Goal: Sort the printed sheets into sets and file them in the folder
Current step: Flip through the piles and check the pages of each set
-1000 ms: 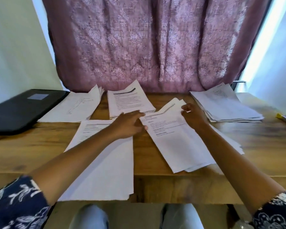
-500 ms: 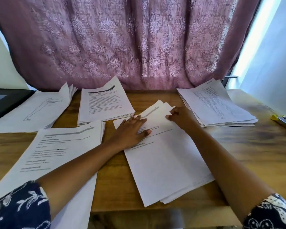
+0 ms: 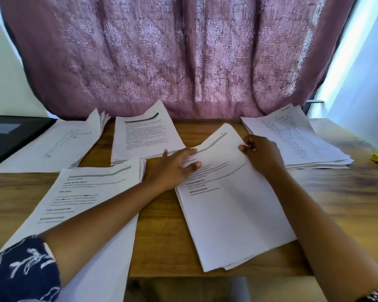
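Two hands on middle stack: my left hand presses flat, fingers straight; right hand pinches its edge.

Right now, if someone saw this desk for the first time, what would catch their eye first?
At the middle of the wooden table, the left hand lies flat on a tilted stack of white printed sheets while the right hand pinches its top sheet's far edge. Behind hangs a broad mauve patterned curtain. At far left, a white sheet with a line-drawn figure tops a pile beside a black folder.
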A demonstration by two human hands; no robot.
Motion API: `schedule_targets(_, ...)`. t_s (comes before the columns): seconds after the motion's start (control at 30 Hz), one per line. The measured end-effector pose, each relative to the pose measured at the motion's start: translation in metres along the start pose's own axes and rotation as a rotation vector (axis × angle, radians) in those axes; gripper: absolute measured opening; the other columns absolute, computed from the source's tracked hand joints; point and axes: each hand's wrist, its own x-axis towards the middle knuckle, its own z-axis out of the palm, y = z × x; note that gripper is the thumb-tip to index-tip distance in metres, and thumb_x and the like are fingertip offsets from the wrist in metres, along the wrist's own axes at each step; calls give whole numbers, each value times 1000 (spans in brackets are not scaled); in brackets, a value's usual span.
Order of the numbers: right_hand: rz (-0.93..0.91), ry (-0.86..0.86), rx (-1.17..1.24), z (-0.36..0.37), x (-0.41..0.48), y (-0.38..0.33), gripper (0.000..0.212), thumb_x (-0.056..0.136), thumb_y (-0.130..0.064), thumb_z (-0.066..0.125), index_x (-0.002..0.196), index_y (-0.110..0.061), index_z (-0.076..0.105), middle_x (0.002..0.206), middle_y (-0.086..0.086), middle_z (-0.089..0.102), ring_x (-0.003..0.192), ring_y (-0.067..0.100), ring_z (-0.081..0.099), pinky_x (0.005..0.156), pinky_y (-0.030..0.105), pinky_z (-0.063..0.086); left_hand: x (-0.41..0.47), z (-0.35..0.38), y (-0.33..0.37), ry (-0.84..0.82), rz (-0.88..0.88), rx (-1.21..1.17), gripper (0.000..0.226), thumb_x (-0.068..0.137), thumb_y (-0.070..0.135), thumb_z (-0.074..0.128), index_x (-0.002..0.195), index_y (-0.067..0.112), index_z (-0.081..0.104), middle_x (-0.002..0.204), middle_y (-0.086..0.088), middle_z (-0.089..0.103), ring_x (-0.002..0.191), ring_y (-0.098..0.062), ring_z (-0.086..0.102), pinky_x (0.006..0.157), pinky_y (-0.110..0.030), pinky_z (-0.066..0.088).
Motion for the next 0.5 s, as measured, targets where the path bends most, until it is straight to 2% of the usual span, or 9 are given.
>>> schedule_targets(0.07,-51,41,-43,-8,-4,-2,29,95,-33,55,115,-13,61,111,14,65,101,33,59,86,37,45,-19,-25,7,55,29,-62,52,88,58,48,136,39,47,149,7,42,142,-24,30,115,-47,19)
schedule_targets(0.1,-73,50,-57,-11,-7,-5,29,96,-33,55,116,-13,60,111,15,65,101,34,59,86,37,45,-35,-42,6,69,60,-108,52,84,60,49,132,41,51,144,12,46,137,-19,38,113,-43,25)
schedule_targets(0.17,-105,35,-88,-15,-13,-11,30,96,-33,54,116,-11,60,111,17,65,101,36,58,85,37,45,-76,-73,-2,10,118,-161,47,80,58,52,125,47,52,133,30,46,122,6,45,102,-26,36)
schedule_targets(0.23,-113,18,-103,-19,-19,-17,30,95,-31,55,115,-9,59,112,20,64,102,39,57,83,38,43,-118,-97,-21,-109,151,-25,44,82,62,51,125,57,46,128,46,35,115,25,36,98,-14,31)
schedule_targets(0.27,-124,11,-109,-18,-23,-21,29,95,-30,55,114,-9,59,113,21,63,103,40,56,82,38,42,-144,-107,-33,-160,158,70,46,82,69,49,127,61,42,131,48,30,119,27,29,102,-14,28)
schedule_targets(0.33,-129,-8,-126,-18,-31,-28,28,94,-29,56,113,-9,58,114,23,62,105,42,54,82,38,40,-188,-118,-56,-234,189,215,68,74,80,52,136,65,28,143,44,24,133,19,19,113,-21,20)
schedule_targets(0.4,-123,-29,-134,-18,-38,-35,28,94,-28,55,114,-8,57,115,23,61,106,42,53,84,40,41,-226,-120,-76,-272,215,348,93,66,84,58,142,62,9,151,39,9,141,12,6,117,-21,9)
schedule_targets(0.47,-123,-42,-135,-16,-48,-42,30,95,-26,56,117,-7,58,118,21,61,109,41,53,88,40,42,-258,-115,-93,-254,249,471,104,65,86,57,147,55,3,156,32,-1,145,5,-2,119,-22,0)
schedule_targets(0.5,-129,-45,-135,-15,-54,-44,31,94,-24,56,119,-7,57,119,20,61,110,41,53,89,40,41,-270,-109,-101,-217,278,519,103,67,86,55,149,51,4,158,27,-1,146,2,-1,119,-25,0)
